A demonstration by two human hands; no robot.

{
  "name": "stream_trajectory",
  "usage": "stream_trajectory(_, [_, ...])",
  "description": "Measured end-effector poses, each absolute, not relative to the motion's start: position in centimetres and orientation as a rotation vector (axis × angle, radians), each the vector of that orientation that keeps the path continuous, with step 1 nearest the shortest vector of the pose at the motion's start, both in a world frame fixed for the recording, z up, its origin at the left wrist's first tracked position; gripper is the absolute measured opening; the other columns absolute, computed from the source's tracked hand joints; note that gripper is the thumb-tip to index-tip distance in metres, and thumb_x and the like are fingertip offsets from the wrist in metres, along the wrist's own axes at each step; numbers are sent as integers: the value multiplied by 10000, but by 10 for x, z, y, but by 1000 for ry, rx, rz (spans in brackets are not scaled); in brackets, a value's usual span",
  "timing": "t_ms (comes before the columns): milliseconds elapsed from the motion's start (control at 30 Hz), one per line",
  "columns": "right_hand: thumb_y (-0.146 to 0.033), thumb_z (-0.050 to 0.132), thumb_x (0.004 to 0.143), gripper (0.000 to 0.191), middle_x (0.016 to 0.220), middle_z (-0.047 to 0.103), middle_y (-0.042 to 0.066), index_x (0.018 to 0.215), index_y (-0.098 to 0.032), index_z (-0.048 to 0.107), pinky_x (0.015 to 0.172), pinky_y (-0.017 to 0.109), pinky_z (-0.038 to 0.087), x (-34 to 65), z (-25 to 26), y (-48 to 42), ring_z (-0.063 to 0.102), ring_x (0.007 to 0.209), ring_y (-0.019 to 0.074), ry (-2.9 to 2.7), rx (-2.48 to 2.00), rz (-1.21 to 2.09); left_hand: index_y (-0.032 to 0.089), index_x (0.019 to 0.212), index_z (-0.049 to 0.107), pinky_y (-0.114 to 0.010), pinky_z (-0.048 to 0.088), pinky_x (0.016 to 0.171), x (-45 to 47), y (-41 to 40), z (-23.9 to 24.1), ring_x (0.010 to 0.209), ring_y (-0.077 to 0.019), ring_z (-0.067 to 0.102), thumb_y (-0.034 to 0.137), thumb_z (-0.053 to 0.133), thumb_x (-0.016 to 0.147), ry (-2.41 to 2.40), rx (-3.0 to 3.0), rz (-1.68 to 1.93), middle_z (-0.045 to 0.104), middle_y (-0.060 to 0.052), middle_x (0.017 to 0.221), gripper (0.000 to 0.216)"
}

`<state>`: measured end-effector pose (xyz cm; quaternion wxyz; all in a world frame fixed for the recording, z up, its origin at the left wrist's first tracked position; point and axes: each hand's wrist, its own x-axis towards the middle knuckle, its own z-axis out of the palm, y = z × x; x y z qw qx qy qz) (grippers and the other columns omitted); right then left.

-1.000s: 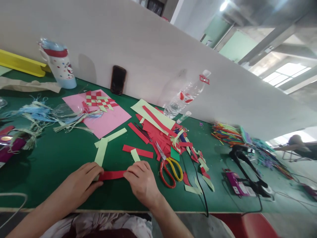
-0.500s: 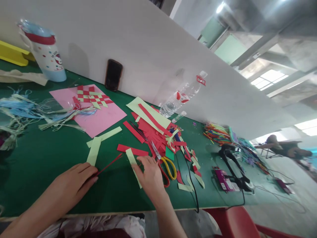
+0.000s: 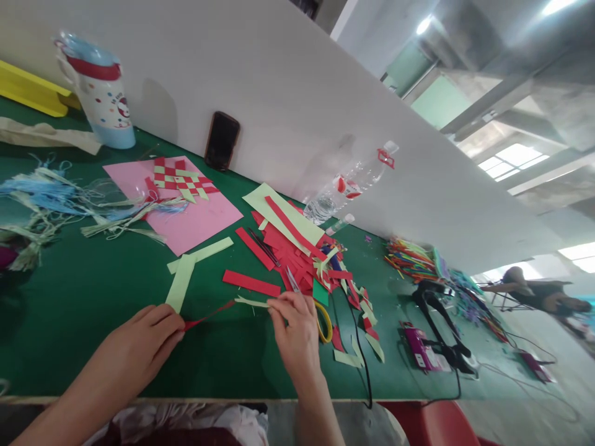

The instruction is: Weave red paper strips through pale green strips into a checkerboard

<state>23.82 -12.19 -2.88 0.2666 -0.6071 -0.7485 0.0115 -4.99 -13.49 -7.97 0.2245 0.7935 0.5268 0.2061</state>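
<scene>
My left hand (image 3: 151, 337) is closed on a narrow red paper strip (image 3: 211, 314), which points right from the fingertips. A pale green paper strip (image 3: 251, 303) is pinched in my right hand (image 3: 296, 331), its free end close to the red strip's tip. I cannot tell whether the two ends touch. Beyond my left hand, two pale green strips (image 3: 181, 282) lie crossed on the table. A flat red strip (image 3: 251, 282) rests just past the gap between my hands. Scissors with a yellow handle (image 3: 325, 323) lie partly hidden behind my right hand.
Red paper pieces (image 3: 292, 254) and a pale green sheet (image 3: 260, 199) lie beyond. A pink sheet (image 3: 199, 217) carries a woven red-and-green piece (image 3: 181, 178). A plastic bottle (image 3: 346, 186), phone (image 3: 222, 141) and flask (image 3: 105, 99) stand by the wall; a black cable (image 3: 362, 347) runs right.
My right hand has picked the pale green strip up off the table and moved slightly right with it. My left hand keeps its hold on the red strip. The view has shifted a little.
</scene>
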Motion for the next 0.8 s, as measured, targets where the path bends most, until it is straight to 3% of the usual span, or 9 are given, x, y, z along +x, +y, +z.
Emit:
stream_trajectory(167, [-157,622,912,210,742,578,30,941,-271,795,630,298,470,237,-18,-125,555,723,185,-1935,-1433,116,259,793,663,-321,462,733,-52,-135,-84,840,-225,632,483,406,979,1412,2115,536,672,-25,856,389])
stream_trajectory(333, [-197,655,897,144,794,678,32,951,-243,780,629,265,528,227,-27,-132,642,717,163,-1751,-1303,526,265,791,666,-311,459,758,-52,-132,-84,836,-214,631,490,419,979,1382,2095,565,670,-13,839,383])
stream_trajectory(467, [-311,623,904,184,623,610,-12,804,-184,712,475,216,433,224,-23,-130,532,522,119,-1508,-1483,621,263,796,665,-300,461,721,-50,-133,-83,841,-213,627,466,421,974,1428,2117,594,678,-22,856,364])
stream_trajectory(600, [-419,593,923,316,516,480,-54,704,-191,605,421,211,337,229,-11,-119,412,438,97,-1415,-1587,426,261,817,666,-309,467,725,-50,-135,-84,853,-222,636,467,426,966,1469,2126,587,681,-31,871,349])
stream_trajectory(733, [-387,606,916,309,528,523,-29,666,-206,605,513,234,360,233,-10,-109,498,497,123,-1695,-1721,-42,263,812,664,-319,471,730,-50,-135,-83,865,-231,642,465,425,958,1482,2127,579,682,-33,877,345])
stream_trajectory(800, [-400,616,912,288,533,545,-23,694,-212,634,515,242,353,235,-14,-109,536,514,139,-1867,-1813,-81,265,808,661,-321,470,716,-50,-135,-82,858,-234,642,471,420,956,1485,2125,566,680,-33,870,350])
